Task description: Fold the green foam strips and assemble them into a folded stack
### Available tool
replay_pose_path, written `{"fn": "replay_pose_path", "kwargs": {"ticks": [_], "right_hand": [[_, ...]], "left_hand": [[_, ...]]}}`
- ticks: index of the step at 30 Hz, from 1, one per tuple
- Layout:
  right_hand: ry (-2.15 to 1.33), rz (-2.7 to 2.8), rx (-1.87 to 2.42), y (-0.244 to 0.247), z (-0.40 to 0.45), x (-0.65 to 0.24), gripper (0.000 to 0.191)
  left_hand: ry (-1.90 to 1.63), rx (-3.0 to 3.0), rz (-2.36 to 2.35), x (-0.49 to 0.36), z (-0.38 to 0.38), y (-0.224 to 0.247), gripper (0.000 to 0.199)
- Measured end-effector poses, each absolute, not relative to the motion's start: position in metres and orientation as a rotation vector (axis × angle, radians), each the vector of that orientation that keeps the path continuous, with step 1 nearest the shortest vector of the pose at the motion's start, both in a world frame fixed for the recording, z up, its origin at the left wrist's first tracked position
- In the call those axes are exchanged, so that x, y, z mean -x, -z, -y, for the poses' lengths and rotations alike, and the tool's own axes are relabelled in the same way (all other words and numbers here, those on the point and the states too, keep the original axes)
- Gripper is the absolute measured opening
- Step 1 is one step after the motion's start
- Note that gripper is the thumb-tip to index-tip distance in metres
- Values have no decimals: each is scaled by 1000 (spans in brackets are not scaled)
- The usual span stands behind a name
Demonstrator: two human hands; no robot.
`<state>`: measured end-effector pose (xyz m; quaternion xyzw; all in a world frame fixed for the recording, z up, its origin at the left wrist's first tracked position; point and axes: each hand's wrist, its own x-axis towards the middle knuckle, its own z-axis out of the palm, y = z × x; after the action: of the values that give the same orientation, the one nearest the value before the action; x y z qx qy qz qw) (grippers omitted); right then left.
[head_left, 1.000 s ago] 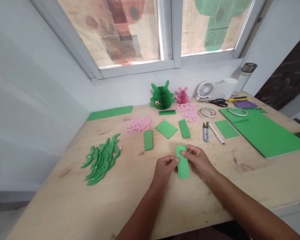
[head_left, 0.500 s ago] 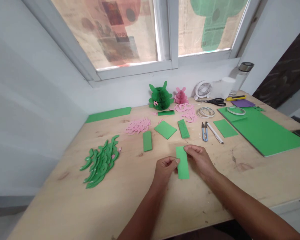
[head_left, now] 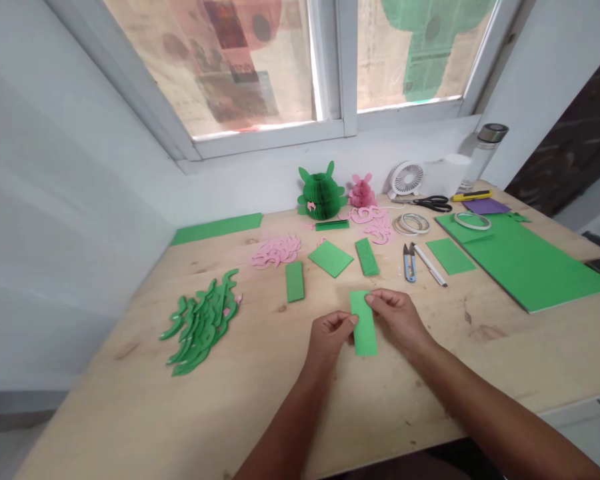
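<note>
A light green paper strip (head_left: 365,330) is held upright above the wooden table. My left hand (head_left: 331,335) pinches its left edge between thumb and fingers. At the upper right corner my right hand (head_left: 396,316) grips the same strip, its thumb in front. Beyond the hands lie a folded green paper piece (head_left: 295,281), a green paper square (head_left: 331,259) and another folded green strip (head_left: 367,257) with marks on it. To the right of these are blue thread snips (head_left: 409,263) and a white pen (head_left: 429,265).
Green paper cutouts (head_left: 205,327) are heaped at left, pink cutouts (head_left: 277,252) behind. Green (head_left: 322,195) and pink (head_left: 362,192) honeycomb paper figures stand by the wall. At right are tape rolls (head_left: 414,225), scissors (head_left: 433,203), a fan (head_left: 407,179), a yellow cutter (head_left: 472,196) and green sheets (head_left: 545,267).
Both hands and the green strip have shifted very slightly; the right fingers sit a little farther over the strip's upper corner. Everything else stays in place.
</note>
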<state>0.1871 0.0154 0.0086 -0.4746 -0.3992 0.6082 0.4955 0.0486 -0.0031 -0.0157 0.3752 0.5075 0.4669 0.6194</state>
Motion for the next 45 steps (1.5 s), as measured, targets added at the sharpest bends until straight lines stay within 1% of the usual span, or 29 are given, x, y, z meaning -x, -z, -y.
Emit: {"fn": "replay_pose_path", "kwargs": {"ticks": [8, 13, 19, 26, 34, 38, 45], "right_hand": [[-1447, 1007, 1157, -8, -16, -188, 26], [-1450, 1050, 1175, -6, -15, -189, 28], [-1489, 1056, 1170, -6, -13, -186, 27], [-1483, 1096, 1203, -1, -12, -184, 30], [-1491, 1149, 1211, 0, -11, -183, 29], [-1492, 1146, 1239, -4, -10, -182, 32], [-1482, 1147, 1245, -8, -8, -180, 32]], "left_hand": [[-1102, -837, -1150, -49, 3, 17, 30], [-1128, -787, -1128, -49, 3, 19, 30], [-1229, -760, -1136, -49, 4, 16, 26], [-1301, -748, -1140, -47, 4, 16, 24], [-1288, -705, -1146, -46, 2, 15, 27], [-1279, -655, -1141, -46, 1, 13, 29], [-1286, -632, -1114, -46, 2, 12, 26]]}}
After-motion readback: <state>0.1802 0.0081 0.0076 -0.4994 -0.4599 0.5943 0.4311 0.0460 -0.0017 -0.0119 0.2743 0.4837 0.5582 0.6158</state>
